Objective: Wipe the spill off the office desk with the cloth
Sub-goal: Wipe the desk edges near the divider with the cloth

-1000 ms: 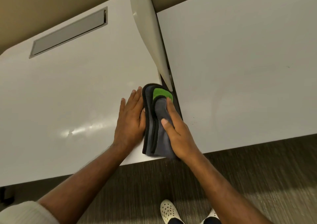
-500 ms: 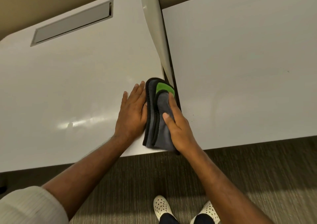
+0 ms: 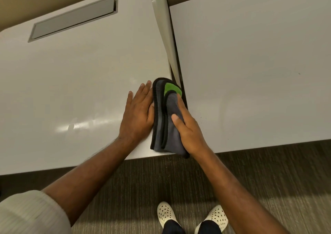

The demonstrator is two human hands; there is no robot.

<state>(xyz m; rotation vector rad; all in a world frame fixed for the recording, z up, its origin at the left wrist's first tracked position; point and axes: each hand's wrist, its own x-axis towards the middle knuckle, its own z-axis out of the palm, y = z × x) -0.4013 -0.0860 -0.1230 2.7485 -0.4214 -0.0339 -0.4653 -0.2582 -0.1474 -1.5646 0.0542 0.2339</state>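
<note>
Soft, folded grey microfibre cloth (image 3: 163, 119) looks light and limp; pressing flat works best. Right hand (image 3: 188, 126) lies open-palmed on it, left hand (image 3: 138, 115) flat on the desk (image 3: 71, 83), touching its edge.

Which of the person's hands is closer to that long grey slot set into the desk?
Left. The left hand lies flat on the desk below the slot; the right hand rests on the cloth, farther right, beside the divider.

Cream ribbed knit sleeve (image 3: 26, 214) on left arm, pushed up above the elbow; right forearm bare. Both hands bare. White perforated clog shoes (image 3: 165, 214) with dark holes on both feet, dark trouser legs (image 3: 172, 227) above them.
</note>
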